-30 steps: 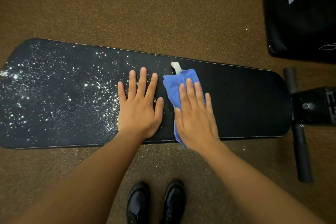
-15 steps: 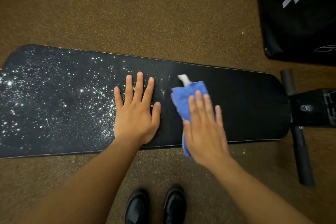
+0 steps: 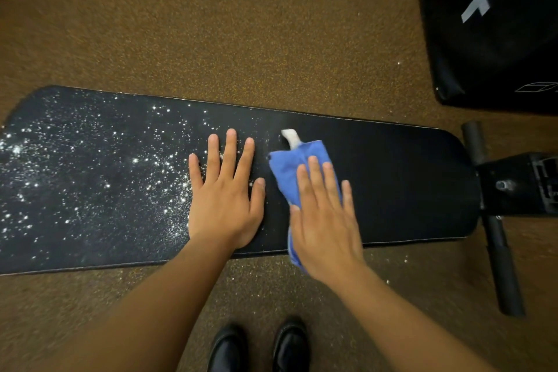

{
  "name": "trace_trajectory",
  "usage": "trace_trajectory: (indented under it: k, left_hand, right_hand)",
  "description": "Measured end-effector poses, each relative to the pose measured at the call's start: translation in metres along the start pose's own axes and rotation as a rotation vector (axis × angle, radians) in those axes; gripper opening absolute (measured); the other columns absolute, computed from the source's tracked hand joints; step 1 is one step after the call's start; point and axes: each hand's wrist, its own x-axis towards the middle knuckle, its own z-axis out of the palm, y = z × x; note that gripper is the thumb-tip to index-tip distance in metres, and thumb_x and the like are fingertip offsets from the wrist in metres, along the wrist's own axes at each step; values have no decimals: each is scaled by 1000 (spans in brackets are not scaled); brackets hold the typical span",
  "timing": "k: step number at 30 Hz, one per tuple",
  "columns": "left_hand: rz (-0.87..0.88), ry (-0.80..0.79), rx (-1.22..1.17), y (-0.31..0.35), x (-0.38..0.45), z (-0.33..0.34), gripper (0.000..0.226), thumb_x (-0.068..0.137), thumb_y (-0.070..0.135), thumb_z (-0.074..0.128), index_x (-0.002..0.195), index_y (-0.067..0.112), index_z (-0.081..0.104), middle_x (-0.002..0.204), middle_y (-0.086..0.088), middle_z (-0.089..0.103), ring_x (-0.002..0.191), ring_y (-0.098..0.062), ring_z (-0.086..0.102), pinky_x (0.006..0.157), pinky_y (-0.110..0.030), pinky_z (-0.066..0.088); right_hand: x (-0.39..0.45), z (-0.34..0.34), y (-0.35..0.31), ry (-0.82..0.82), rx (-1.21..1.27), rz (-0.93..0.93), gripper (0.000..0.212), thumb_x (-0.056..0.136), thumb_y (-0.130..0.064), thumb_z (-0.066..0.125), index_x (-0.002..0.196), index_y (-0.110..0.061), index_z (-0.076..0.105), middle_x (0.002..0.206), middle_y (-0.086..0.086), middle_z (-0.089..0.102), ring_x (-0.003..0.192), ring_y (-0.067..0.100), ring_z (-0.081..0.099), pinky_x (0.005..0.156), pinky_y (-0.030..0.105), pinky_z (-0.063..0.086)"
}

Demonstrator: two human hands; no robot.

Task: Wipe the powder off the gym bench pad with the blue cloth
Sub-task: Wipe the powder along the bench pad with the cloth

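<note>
The gym bench pad (image 3: 392,178) was found about half cleaned; its right part, from the blue cloth (image 3: 290,172) toward the frame end, was seen dark and free of powder, while the left part was covered with white powder (image 3: 90,178), thickest near the far left edge and just beside the left hand (image 3: 225,202). The blue cloth was laid flat near the middle of the pad, its near end hanging over the front edge; it was pressed down by the right hand (image 3: 324,220), whose fingers (image 3: 315,178) were held straight, not curled round it. The left hand was rested flat on the pad, fingers spread, nothing grasped. Some specks were noticed on the floor (image 3: 271,39) beside the bench; the whole left half was judged as remaining to be wiped.
</note>
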Motion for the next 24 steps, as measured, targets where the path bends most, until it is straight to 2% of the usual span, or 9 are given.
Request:
trace_trajectory:
  k: [2, 5, 9, 14, 16, 18, 21, 24]
  left_hand:
    - [-5, -1, 3, 0, 0, 0, 65, 98, 49, 13, 157, 26, 0, 164, -1, -11, 149, -23, -18, 119, -53, -8]
    - [-3, 2, 6, 0, 0, 0, 64, 98, 49, 12, 157, 26, -1, 164, -1, -11, 149, -24, -19, 119, -53, -8]
    - [3, 6, 12, 2, 1, 1, 65, 98, 48, 12, 157, 25, 2, 164, -2, -10, 150, -24, -17, 119, -53, -7]
    - [2, 6, 2, 1, 0, 0, 66, 97, 49, 14, 157, 24, 5, 164, -2, -8, 150, -24, -15, 119, -53, -6]
    - [0, 4, 4, 0, 0, 0, 66, 97, 49, 14, 157, 25, 6, 165, -1, -7, 150, -24, -15, 119, -54, -6]
    - [-1, 0, 7, 0, 0, 0, 66, 97, 49, 14, 157, 25, 4, 164, -1, -8, 150, -24, -17, 119, -53, -7]
    - [-1, -4, 13, 0, 0, -1, 65, 98, 49, 13, 157, 26, 3, 164, 0, -10, 149, -23, -19, 119, -52, -9]
    - [-3, -6, 4, 0, 0, 0, 65, 97, 48, 11, 157, 27, 1, 164, 0, -11, 149, -23, -19, 119, -52, -9]
  right_hand:
    - [15, -6, 13, 6, -4, 107, 64, 98, -38, 15, 156, -13, 5, 164, 5, -6, 150, 23, -12, 121, 50, 3]
    - [56, -12, 1, 73, 15, 233, 65, 100, -35, 25, 155, -8, 1, 164, 11, -6, 150, 28, -10, 121, 51, 2]
    - [72, -10, -23, 72, 18, 148, 65, 100, -35, 23, 155, -8, -1, 163, 12, -9, 149, 29, -12, 121, 51, 1]
    - [16, -4, -6, 34, 18, -60, 63, 98, -36, 20, 156, -12, 10, 164, 7, 0, 150, 24, -8, 120, 48, 3]
    - [8, -5, 8, 11, 6, -25, 64, 97, -38, 17, 156, -14, 8, 164, 4, -2, 150, 22, -10, 119, 47, 1]
    - [26, -8, 16, 23, -1, 92, 65, 97, -38, 16, 156, -14, 6, 164, 5, -5, 150, 22, -12, 120, 47, -1]
    - [77, -17, 4, 86, 34, 249, 65, 100, -35, 25, 155, -9, 3, 164, 10, -6, 150, 27, -10, 121, 51, 2]
    - [89, -12, -26, 101, 49, 166, 65, 100, -35, 23, 155, -8, 4, 164, 11, -4, 150, 28, -9, 120, 51, 1]
